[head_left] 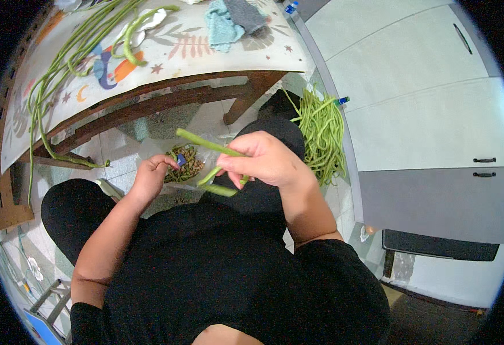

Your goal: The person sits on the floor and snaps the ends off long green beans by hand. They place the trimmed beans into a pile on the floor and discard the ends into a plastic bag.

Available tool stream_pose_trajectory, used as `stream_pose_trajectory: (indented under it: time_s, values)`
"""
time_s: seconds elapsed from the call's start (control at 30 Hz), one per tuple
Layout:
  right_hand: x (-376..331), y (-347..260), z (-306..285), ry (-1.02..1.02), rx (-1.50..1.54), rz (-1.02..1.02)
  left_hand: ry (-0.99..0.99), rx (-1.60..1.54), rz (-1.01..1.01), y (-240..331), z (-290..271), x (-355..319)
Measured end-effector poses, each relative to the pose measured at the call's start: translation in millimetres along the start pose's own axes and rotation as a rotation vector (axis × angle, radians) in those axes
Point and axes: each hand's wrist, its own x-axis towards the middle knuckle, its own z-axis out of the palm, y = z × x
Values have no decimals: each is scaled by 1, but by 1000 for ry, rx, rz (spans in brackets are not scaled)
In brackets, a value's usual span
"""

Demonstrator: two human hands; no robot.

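Green beans (pixel 199 140) are pinched in the right hand (pixel 266 158); the left hand (pixel 151 174) is half-curled, its hold unclear.

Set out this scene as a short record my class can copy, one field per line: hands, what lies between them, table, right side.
Left hand: over the left part of the bag, fingertips near a small blue item; grip unclear
Right hand: pinching green bean pieces
Between hands: clear bag with green and brown bits
Table: long green beans, some hanging over the edge; teal cloth; grey cloth
Right side: heap of green beans beside pale cabinet
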Motion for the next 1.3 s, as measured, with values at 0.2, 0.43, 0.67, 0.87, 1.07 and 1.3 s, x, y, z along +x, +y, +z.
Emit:
stream_pose_trajectory:
  time_s: [0.2, 0.43, 0.67, 0.87, 1.07, 1.3]
  values:
    - [-59, -1, -70, 809, -4, -108, -124, -215, -161, -23, 2, 6]
    - [-102, 118, -238, 1315, -629, 96, -150, -93, -264, -16, 18, 7]
    - [-120, 271, -325, 1260, -939, 291, -134, -68, -311, -10, 17, 6]
    - [-122, 257, -347, 1502, -708, 351, -116, -141, -325, -21, 11, 11]
    - [-119, 261, -367, 1450, -604, 291, -95, -181, -298, -21, 15, 14]
    - [-43, 119, -260, 1313, -321, -287, -133, -62, -230, -20, 5, 13]
